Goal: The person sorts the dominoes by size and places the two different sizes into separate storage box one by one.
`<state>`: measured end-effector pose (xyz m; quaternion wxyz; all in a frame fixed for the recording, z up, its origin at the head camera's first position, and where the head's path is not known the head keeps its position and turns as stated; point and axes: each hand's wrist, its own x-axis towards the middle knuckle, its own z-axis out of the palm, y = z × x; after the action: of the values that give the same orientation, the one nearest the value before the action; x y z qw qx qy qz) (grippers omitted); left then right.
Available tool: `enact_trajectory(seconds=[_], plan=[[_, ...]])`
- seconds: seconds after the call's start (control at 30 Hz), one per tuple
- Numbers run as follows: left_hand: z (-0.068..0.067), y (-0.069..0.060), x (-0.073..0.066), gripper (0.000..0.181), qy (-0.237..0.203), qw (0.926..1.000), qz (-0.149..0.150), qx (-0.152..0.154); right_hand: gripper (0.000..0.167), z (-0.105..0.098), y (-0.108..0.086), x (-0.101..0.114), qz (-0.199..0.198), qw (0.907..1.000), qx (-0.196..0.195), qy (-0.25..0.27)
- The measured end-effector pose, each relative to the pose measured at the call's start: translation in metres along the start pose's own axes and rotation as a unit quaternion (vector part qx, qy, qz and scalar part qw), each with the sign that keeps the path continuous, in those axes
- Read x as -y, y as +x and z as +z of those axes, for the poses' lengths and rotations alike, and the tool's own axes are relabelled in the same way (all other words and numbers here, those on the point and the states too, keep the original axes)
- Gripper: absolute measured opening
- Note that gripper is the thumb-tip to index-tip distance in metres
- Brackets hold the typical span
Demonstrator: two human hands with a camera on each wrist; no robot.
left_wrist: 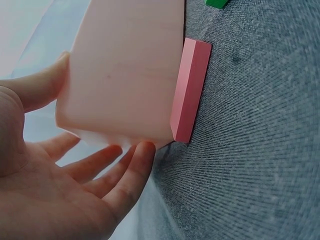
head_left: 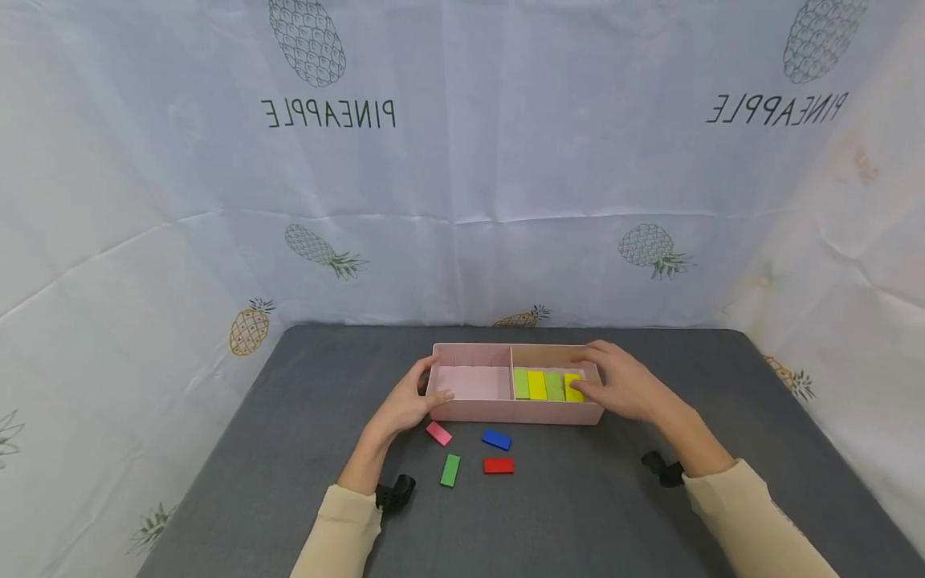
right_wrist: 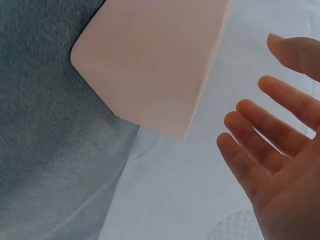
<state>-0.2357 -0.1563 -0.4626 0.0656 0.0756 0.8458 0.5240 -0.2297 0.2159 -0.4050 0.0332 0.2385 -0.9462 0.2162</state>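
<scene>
A pink two-compartment box (head_left: 473,411) stands on the dark table. My left hand (head_left: 405,404) holds its left end, thumb at the rim and fingers along the end wall, as the left wrist view (left_wrist: 60,185) also shows. Over the right compartment hovers my right hand (head_left: 625,381). Its fingers are spread and apart from the box wall in the right wrist view (right_wrist: 280,145). Several light green blocks (head_left: 553,387) and yellow blocks (head_left: 536,385) lie side by side in that compartment. The rightmost yellow block (head_left: 572,388) sits slightly askew near my right thumb. The left compartment holds nothing.
In front of the box lie a pink block (head_left: 438,433), a blue block (head_left: 496,439), a green block (head_left: 450,470) and a red block (head_left: 499,466). A pineapple-print cloth (head_left: 477,177) hangs behind the grey table (head_left: 578,514).
</scene>
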Motion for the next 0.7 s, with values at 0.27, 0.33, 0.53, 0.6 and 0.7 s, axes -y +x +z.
enact_trajectory(seconds=[0.27, 0.33, 0.53, 0.6, 0.7], plan=[[0.000, 0.000, 0.000, 0.077, -0.002, 1.0000, -0.002, 0.002, 0.053, 0.009, -0.018, -0.006, 0.039, 0.9978, -0.051, 0.018], [0.001, 0.000, 0.000, 0.077, -0.001, 1.0000, -0.003, 0.002, 0.056, 0.012, -0.022, -0.009, 0.053, 0.9965, -0.060, 0.025], [0.001, 0.000, 0.000, 0.078, -0.001, 1.0000, -0.006, 0.004, 0.053, 0.019, -0.029, -0.017, 0.084, 0.9908, -0.078, 0.071], [0.001, 0.000, 0.000, 0.077, -0.001, 1.0000, -0.006, 0.004, 0.054, 0.021, -0.030, -0.020, 0.094, 0.9881, -0.077, 0.095], [0.000, 0.001, 0.000, 0.077, -0.001, 1.0000, -0.004, 0.003, 0.057, 0.024, -0.031, -0.024, 0.107, 0.9842, -0.071, 0.122]])
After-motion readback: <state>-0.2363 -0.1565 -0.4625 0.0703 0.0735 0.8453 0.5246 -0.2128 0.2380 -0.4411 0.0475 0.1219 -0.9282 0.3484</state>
